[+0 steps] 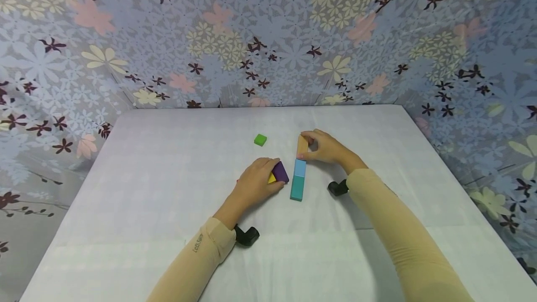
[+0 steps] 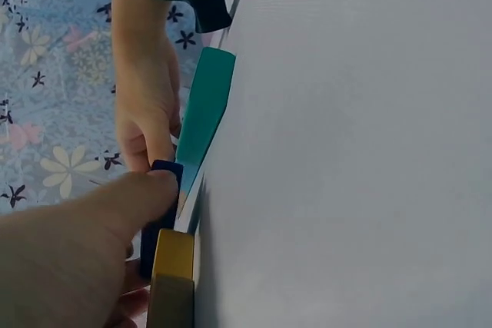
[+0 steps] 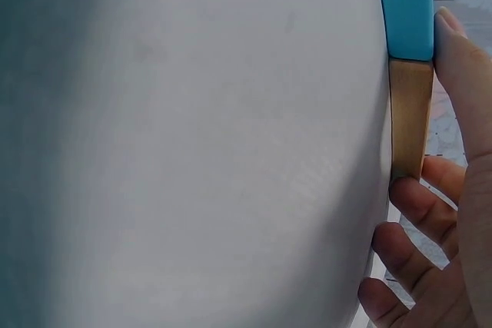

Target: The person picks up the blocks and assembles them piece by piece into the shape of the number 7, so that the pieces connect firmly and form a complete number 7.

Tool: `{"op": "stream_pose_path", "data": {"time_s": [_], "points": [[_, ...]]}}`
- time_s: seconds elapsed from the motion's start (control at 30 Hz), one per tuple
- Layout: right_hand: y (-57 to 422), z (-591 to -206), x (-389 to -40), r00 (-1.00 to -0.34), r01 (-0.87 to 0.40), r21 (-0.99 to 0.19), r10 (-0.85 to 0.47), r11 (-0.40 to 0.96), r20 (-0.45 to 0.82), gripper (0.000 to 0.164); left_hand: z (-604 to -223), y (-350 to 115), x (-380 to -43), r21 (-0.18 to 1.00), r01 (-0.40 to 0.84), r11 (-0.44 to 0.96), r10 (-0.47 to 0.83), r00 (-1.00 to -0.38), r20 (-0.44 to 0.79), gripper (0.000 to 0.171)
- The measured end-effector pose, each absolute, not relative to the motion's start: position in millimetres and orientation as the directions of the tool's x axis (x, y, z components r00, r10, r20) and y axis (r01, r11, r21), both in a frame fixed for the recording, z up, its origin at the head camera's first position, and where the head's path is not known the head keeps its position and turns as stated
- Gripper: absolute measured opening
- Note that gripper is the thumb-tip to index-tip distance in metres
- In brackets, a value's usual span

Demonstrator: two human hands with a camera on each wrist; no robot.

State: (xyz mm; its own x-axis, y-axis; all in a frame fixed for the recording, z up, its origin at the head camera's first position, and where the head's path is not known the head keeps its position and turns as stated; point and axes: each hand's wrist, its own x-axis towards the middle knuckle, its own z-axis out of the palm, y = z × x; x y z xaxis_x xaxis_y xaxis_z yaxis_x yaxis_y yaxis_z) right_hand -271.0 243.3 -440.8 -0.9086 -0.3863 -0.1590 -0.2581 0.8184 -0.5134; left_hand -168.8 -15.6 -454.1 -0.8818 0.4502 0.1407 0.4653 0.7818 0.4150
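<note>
My left hand [image 1: 257,181] grips a purple block [image 1: 280,172], its thumb on the near end and fingers at the far end. A yellow block [image 1: 271,178] sits against the purple one, partly under the palm; a sliver of red shows at the hand's left side. In the left wrist view the thumb presses the dark block [image 2: 159,228] beside the yellow block [image 2: 175,255]. With thumb and fingertips, my right hand [image 1: 325,147] pinches a plain wooden block [image 1: 302,146] by its ends. That block adjoins a light blue block [image 1: 299,168], followed by a teal block [image 1: 297,188], in one line.
A small green block [image 1: 260,140] lies farther back, left of the line. Everything rests on a white-covered table [image 1: 168,162] with a flowered cloth [image 1: 268,36] behind it. Black wrist mounts [image 1: 247,236] stick out by both cuffs.
</note>
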Motion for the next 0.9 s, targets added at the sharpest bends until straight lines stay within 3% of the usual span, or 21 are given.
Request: {"op": "stream_pose_path", "data": {"time_s": [0.47, 0.8, 0.9], "points": [[243.0, -440.7, -272.7, -0.907, -0.248, -0.512, -0.383, 0.823, -0.176, 0.093, -452.2, -29.3, -167.9, 0.538, 0.498, 0.681, 0.535, -0.839, 0.100, 0.063], [244.4, -440.6, -273.4, -0.905, -0.253, -0.515, -0.389, 0.819, -0.174, 0.093, -453.4, -38.5, -154.6, 0.549, 0.729, 0.409, 0.773, -0.596, 0.216, 0.056], [244.7, -441.8, -273.4, -0.904, -0.252, -0.515, -0.389, 0.820, -0.177, 0.093, -452.0, -35.8, -149.9, 0.558, 0.742, 0.370, 0.818, -0.545, 0.182, 0.055]]}}
